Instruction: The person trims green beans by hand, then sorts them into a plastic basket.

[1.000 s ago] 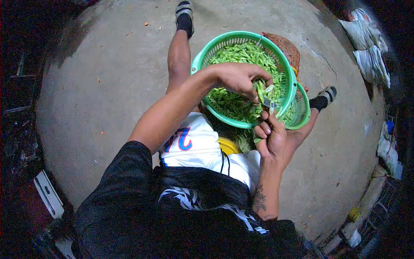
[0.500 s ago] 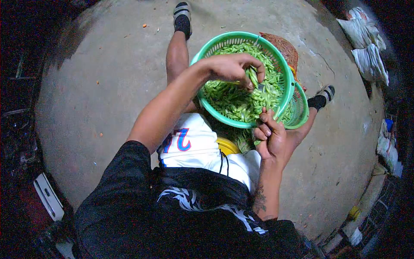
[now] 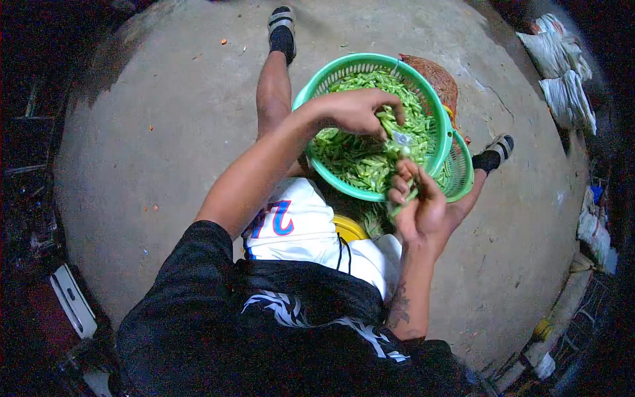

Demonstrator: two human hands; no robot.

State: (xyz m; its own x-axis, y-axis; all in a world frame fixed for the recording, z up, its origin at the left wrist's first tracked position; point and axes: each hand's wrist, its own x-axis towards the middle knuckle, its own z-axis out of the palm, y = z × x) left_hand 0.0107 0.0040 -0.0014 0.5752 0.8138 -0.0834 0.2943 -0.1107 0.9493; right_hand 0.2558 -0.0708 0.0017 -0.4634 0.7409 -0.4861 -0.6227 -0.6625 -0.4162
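A round green plastic basket [image 3: 311,92] holds a heap of slender green vegetable pieces [image 3: 357,169], bean-like in look. Over it, my left hand [image 3: 360,111] is closed, back upward, with green pieces between thumb and fingers. By its fingertips glints a small flat shiny thing [image 3: 401,138], perhaps a blade; its grip is hidden. My right hand [image 3: 423,202], palm up at the near right rim, is closed on a slender green vegetable [image 3: 409,197] whose end pokes out below the fingers. The fingertips of both hands are close together.
Behind the big basket sits a second green basket [image 3: 466,165] with green pieces, and a reddish mesh sack [image 3: 433,79]. A yellow rounded object [image 3: 349,228] shows between my legs. White sacks [image 3: 567,99] lie at the right edge of the concrete floor [image 3: 178,99].
My right hand has tilted its fingers inward and up toward my left hand. The shiny thing now catches more light. The view has shifted slightly, with the basket a little lower.
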